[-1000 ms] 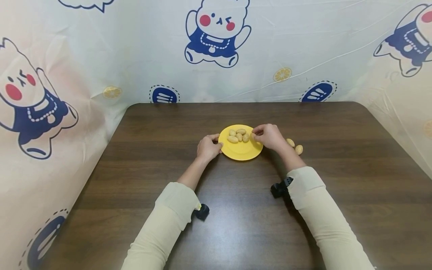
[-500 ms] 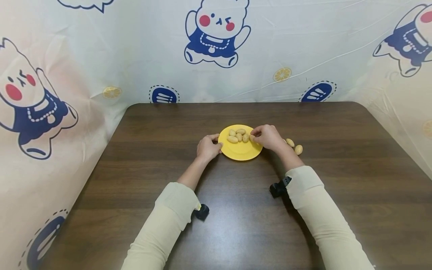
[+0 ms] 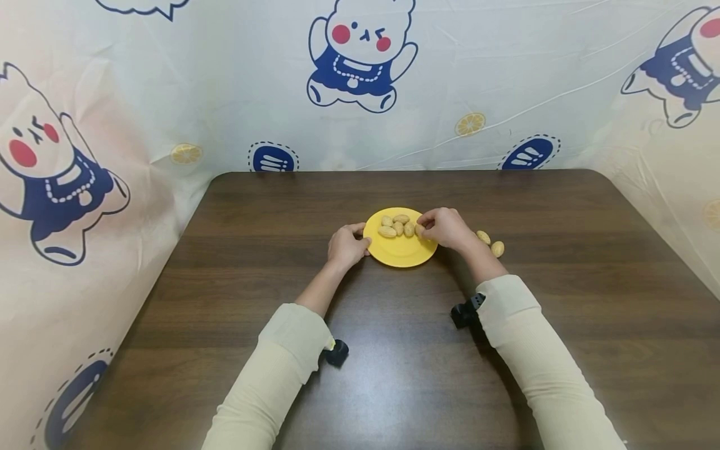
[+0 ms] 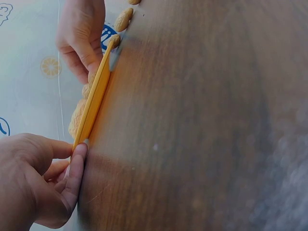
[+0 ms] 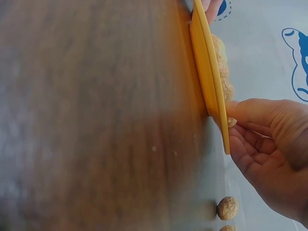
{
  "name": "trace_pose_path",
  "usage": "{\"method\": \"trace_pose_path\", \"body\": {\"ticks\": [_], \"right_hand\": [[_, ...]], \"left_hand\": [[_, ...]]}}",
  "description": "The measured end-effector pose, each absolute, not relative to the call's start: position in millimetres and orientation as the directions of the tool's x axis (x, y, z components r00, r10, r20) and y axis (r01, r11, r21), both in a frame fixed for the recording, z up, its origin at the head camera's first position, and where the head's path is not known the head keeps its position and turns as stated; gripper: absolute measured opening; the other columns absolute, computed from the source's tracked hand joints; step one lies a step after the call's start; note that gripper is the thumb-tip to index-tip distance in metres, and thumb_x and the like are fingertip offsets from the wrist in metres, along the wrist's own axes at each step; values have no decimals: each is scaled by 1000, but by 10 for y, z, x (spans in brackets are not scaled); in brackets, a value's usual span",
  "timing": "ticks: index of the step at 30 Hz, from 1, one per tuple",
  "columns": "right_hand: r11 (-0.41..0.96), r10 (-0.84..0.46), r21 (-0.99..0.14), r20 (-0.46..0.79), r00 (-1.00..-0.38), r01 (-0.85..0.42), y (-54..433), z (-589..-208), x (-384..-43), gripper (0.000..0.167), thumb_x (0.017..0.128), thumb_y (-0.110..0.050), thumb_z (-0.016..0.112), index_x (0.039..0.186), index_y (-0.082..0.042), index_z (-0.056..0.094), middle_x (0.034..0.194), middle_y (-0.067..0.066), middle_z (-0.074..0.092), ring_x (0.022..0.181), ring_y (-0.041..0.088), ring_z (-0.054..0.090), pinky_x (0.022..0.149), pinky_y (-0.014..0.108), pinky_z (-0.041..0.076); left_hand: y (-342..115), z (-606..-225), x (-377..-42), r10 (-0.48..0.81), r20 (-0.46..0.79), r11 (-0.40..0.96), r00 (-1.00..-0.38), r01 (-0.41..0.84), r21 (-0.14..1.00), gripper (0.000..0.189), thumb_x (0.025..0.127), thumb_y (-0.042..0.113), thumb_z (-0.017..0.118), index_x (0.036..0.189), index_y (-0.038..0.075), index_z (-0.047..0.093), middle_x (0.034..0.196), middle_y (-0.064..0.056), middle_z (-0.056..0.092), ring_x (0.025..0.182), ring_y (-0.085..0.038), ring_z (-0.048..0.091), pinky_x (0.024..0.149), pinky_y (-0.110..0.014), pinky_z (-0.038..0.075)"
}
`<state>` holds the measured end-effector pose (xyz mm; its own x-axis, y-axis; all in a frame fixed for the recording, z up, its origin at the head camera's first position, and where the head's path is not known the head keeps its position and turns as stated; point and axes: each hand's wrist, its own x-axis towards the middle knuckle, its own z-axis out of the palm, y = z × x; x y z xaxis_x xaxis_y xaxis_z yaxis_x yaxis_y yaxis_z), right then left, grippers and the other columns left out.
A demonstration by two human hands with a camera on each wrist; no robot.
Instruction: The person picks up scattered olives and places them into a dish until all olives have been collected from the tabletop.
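On the brown table lies a round yellow plate [image 3: 402, 255] bearing several tan, wrinkled peanuts in their shells [image 3: 387, 232], grouped in its upper half. My left hand [image 3: 345, 245] grips the plate's left rim between thumb and fingers, as the left wrist view shows close up. At the right side of the plate, my right hand [image 3: 447, 226] pinches a peanut [image 5: 232, 122] just inside the rim, beside the others. That peanut is mostly hidden by the fingertips.
Two loose peanuts [image 3: 497, 249] lie on the table [image 3: 394, 375] to the right, close by the right forearm. Behind the table's far edge hangs a pale curtain [image 3: 236, 81] with cartoon prints. A small black camera sits on each wrist.
My right hand has shifted slightly left over the plate, bringing its peanut closer to the others. The left hand keeps its grip on the rim.
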<state>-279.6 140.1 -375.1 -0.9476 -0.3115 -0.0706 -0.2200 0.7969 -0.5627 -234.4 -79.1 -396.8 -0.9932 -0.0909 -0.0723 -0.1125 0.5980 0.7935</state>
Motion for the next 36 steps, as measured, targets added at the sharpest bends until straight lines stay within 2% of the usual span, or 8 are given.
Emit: {"method": "trace_pose_path", "body": {"ticks": [6,15,27,36], "right_hand": [[796,-323,-566,-94,-942,-216,1428,-3746,-2802,30,83,-7,66,111,1,65,99,13,65,92,24,59,77,34,49],[793,-311,-583,-137,-940,-178,1455,-3717,-2808,32,84,-9,66,114,0,64,102,14,64,94,24,58,79,35,49],[792,-305,-579,-99,-947,-194,1603,-3684,-2784,32,83,-9,67,113,2,64,101,15,64,92,25,58,75,35,49],[802,-292,-565,-91,-952,-192,1750,-3635,-2789,34,85,-11,66,116,1,62,105,15,63,94,26,58,77,37,49]], "left_hand": [[-788,-3978,-2346,-83,-72,593,-994,-108,798,42,88,13,63,129,9,56,104,-1,63,57,-6,61,51,-20,44],[-790,-3985,-2351,-80,-69,595,-994,-103,797,43,88,14,63,130,9,55,105,-1,63,57,-7,61,54,-21,44],[-788,-3988,-2355,-80,-69,598,-994,-103,795,43,88,14,63,130,9,55,102,0,63,57,-7,61,52,-21,43],[-797,-3981,-2346,-83,-57,591,-995,-96,801,43,87,13,63,129,9,56,101,0,63,56,-6,61,51,-21,42]]}}
